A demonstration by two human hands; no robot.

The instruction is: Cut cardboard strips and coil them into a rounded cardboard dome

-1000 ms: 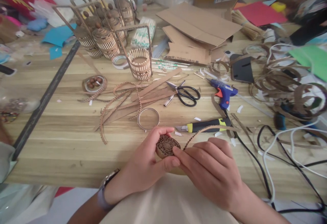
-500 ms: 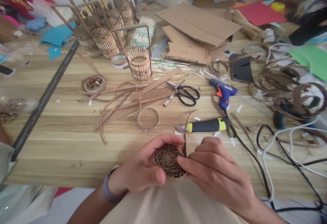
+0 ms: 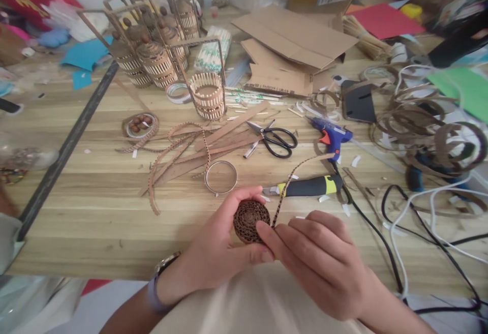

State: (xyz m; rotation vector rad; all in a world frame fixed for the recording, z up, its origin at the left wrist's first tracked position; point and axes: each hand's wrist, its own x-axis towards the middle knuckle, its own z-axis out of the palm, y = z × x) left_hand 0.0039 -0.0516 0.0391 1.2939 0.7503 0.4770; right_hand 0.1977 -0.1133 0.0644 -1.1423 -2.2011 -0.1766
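Between my hands is a round coil of corrugated cardboard (image 3: pixel 249 219), its wavy edge facing up. My left hand (image 3: pixel 223 245) grips it from the left, fingers behind and thumb along the near rim. My right hand (image 3: pixel 320 257) presses thumb and finger at the coil's right side, where a loose cardboard strip (image 3: pixel 284 191) leaves it and curves up to the right. Past the hands lie a utility knife (image 3: pixel 310 186) with its blade out, a metal ring (image 3: pixel 221 177), black-handled scissors (image 3: pixel 276 140) and a blue hot glue gun (image 3: pixel 331 135).
Several small stick lanterns (image 3: pixel 154 62) stand at the back left, beside an open stick basket (image 3: pixel 208 95). Cardboard sheets (image 3: pixel 295 36) lie at the back. Cut strips (image 3: pixel 213 151) spread mid-table. Cables (image 3: pixel 392 242) and curled cardboard rolls (image 3: pixel 457 146) crowd the right.
The coil has moved slightly up and tilted in my hands. Its loose strip now swings out farther right, over the knife, and my left thumb has shifted right along the near rim.
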